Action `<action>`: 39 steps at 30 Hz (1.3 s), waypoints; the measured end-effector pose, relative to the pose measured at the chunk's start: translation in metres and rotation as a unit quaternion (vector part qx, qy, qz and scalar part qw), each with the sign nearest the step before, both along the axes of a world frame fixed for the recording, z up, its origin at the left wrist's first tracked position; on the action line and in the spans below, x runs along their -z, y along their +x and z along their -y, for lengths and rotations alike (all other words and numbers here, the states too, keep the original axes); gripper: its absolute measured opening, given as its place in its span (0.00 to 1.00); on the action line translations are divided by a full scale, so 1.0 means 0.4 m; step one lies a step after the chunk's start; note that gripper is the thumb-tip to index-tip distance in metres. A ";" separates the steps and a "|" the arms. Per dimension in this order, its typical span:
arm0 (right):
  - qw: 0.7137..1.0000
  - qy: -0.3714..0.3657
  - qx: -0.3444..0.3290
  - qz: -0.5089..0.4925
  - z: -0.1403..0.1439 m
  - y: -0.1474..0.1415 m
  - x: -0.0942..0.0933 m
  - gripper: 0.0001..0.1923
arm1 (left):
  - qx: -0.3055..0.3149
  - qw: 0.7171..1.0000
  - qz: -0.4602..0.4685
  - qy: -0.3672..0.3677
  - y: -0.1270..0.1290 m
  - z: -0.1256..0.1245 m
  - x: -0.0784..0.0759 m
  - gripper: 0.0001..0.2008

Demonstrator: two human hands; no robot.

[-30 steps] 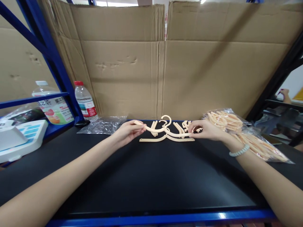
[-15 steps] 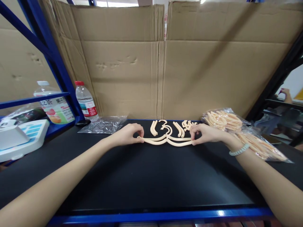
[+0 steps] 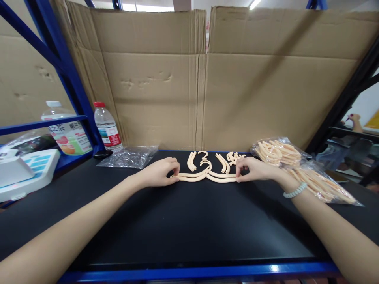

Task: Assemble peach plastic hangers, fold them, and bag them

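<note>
A cream plastic clothes hanger lies across the black tabletop, its curved arms spread to both sides and its middle part rising to a hook shape. My left hand pinches the outer end of the left arm between thumb and fingers. At the opposite end, my right hand pinches the right arm the same way. Behind the hanger lie curved cream strips, another pair of curved strips, a loose hook and a pile of small cream pieces.
Clear bags of cream parts lie at the right. A flat plastic bag, a red-capped bottle and a white device are at the left. Cardboard stands behind. Another person's hand shows far right.
Both hands still grip the hanger's ends. The hands and hanger appear shifted very slightly left, along with a small tilt of the camera view.
</note>
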State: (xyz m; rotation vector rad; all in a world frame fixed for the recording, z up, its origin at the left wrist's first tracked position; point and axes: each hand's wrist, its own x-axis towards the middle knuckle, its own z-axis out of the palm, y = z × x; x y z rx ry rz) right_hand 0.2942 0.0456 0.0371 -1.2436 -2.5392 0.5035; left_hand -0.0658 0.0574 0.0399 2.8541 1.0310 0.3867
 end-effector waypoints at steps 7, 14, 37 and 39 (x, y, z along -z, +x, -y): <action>0.999 -0.003 0.034 0.003 -0.005 0.003 0.006 0.18 | 0.011 1.000 0.010 -0.006 0.014 0.012 0.014 0.14; 0.999 -0.004 0.031 0.042 -0.009 -0.004 0.015 0.12 | 0.031 0.999 0.023 -0.018 0.018 0.012 0.020 0.12; 0.999 -0.021 0.036 0.000 -0.012 -0.004 0.020 0.15 | 0.003 0.995 0.093 0.026 0.027 0.002 0.065 0.14; 0.997 -0.005 0.047 -0.058 -0.016 -0.003 0.021 0.17 | -0.009 0.991 0.129 0.041 0.029 -0.002 0.071 0.13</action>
